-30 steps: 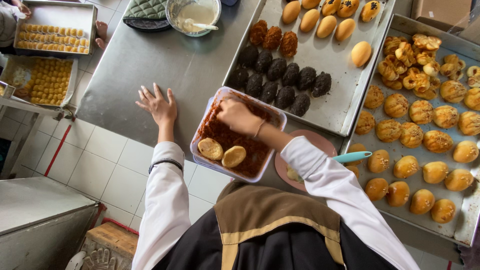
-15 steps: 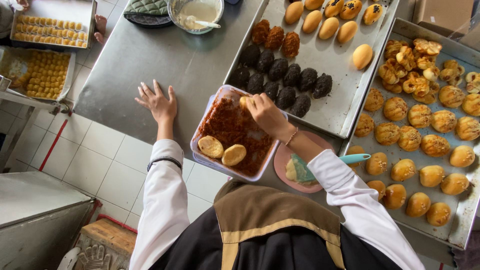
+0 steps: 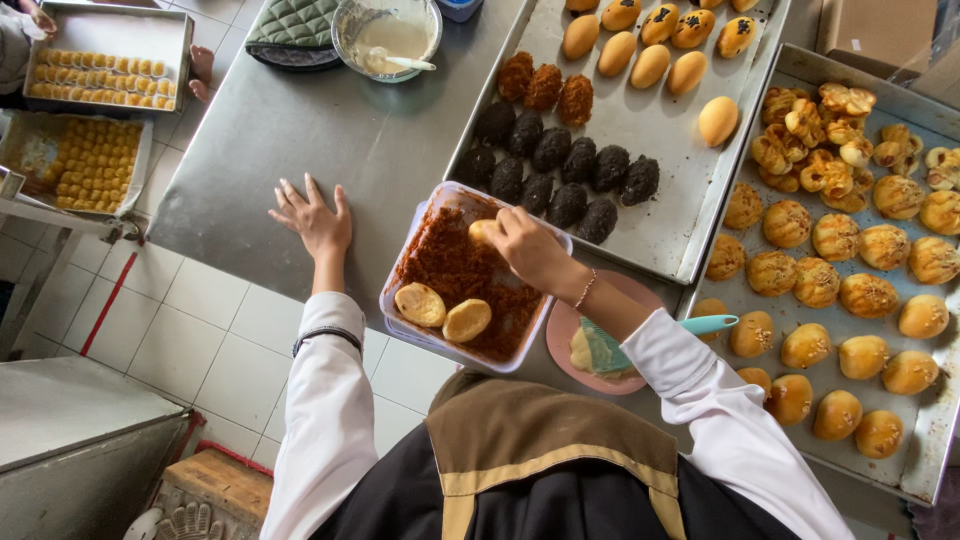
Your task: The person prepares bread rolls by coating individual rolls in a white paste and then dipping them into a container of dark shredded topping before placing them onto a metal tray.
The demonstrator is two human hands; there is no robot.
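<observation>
My right hand (image 3: pixel 528 248) holds a small golden bun (image 3: pixel 484 231) over the far edge of a clear plastic tub (image 3: pixel 400 315) filled with reddish-brown shredded topping (image 3: pixel 450 268). Two more plain buns (image 3: pixel 443 312) lie in the tub near me. My left hand (image 3: pixel 314 219) rests flat, fingers spread, on the steel table (image 3: pixel 340 130) left of the tub. Beyond the tub a steel tray (image 3: pixel 655 215) carries black-coated buns (image 3: pixel 560 175), three brown-coated buns (image 3: pixel 546 87) and plain golden buns (image 3: pixel 650 45).
A pink plate (image 3: pixel 562 335) with cream and a teal spatula (image 3: pixel 705 324) sits right of the tub. A big tray (image 3: pixel 925 455) of topped buns lies at the right. A glass bowl (image 3: pixel 388 36) and green mitt (image 3: pixel 295 25) stand far off. Pastry trays (image 3: pixel 105 45) are at left.
My right hand has lifted from the middle of the topping toward the tub's far edge, carrying a bun. My left hand stays flat on the table.
</observation>
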